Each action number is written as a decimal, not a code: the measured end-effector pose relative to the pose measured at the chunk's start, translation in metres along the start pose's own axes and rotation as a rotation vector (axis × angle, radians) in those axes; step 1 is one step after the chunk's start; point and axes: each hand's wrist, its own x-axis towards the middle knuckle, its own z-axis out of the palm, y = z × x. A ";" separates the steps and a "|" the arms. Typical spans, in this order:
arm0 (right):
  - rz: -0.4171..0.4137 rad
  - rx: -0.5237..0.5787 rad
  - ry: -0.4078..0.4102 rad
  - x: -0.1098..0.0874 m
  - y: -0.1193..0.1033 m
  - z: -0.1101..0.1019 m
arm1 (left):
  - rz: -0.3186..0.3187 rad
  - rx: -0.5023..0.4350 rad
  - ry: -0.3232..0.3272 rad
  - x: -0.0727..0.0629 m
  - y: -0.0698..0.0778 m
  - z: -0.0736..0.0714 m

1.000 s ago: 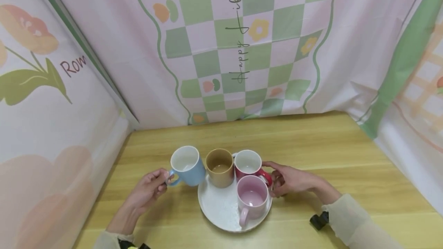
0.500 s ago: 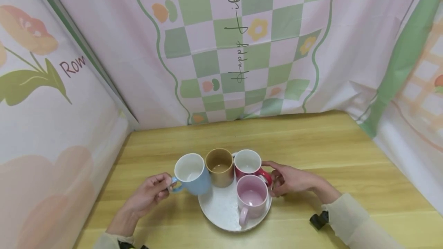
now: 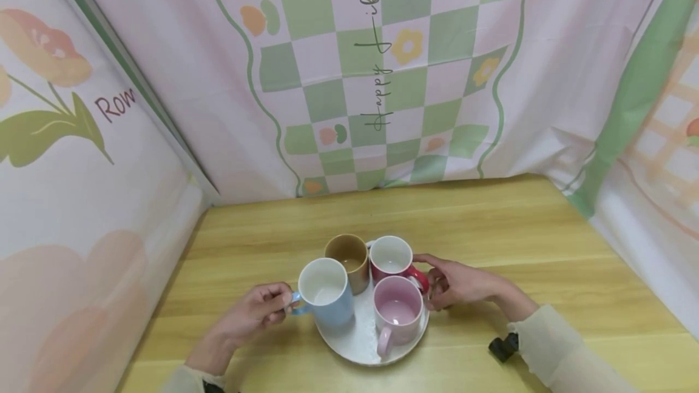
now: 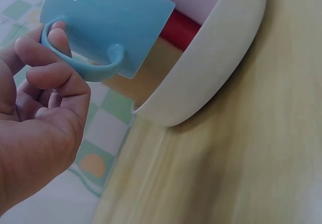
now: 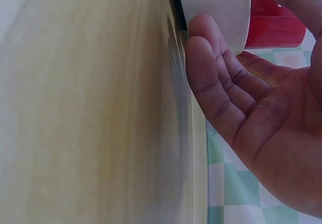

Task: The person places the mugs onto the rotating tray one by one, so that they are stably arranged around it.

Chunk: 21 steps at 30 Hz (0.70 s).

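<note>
My left hand (image 3: 261, 310) pinches the handle of a light blue mug (image 3: 333, 305), white inside. In the head view this mug overlaps the left part of a white round tray (image 3: 355, 353); the left wrist view shows its base (image 4: 132, 72) close to the tray's rim. Inside the tray stand a tan mug (image 3: 357, 268), partly hidden by the blue one, a red mug (image 3: 382, 273) with a white inside, and a pink mug (image 3: 401, 320) with its handle towards me. My right hand (image 3: 461, 282) rests at the tray's right side by the red handle, its fingers (image 5: 204, 63) nearly straight along the wall.
The wooden table (image 3: 491, 223) extends around the tray. Printed cloth (image 3: 355, 77) hangs at the back, with more cloth at the left (image 3: 82, 211) and right (image 3: 655, 199). Dark wrist gear (image 3: 503, 347) sits under the right sleeve.
My left hand has carried the blue mug rightward and towards me, from the tray's left edge to over the tray, now partly covering the tan mug. The right hand has stayed in place.
</note>
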 end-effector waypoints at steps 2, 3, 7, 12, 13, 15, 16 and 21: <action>0.000 0.002 -0.002 0.000 0.000 0.000 | 0.000 0.004 -0.005 0.003 -0.002 0.003; 0.000 0.002 -0.002 0.000 0.000 0.000 | -0.001 0.008 -0.007 0.005 -0.003 0.005; -0.005 -0.001 -0.002 0.000 0.000 0.000 | -0.004 0.024 -0.019 0.011 -0.007 0.010; -0.033 -0.041 0.009 0.001 0.002 0.000 | -0.036 0.029 -0.024 0.017 -0.009 0.013; -0.037 -0.050 0.011 0.001 0.003 0.000 | -0.039 0.030 -0.021 0.018 -0.010 0.014; -0.042 -0.062 0.015 0.002 0.003 0.000 | -0.034 0.034 -0.022 0.019 -0.011 0.015; -0.043 -0.065 0.015 0.002 0.003 0.000 | -0.026 0.038 -0.024 0.019 -0.012 0.016; -0.033 -0.050 0.010 0.002 0.003 0.000 | 0.003 0.059 -0.031 0.021 -0.015 0.018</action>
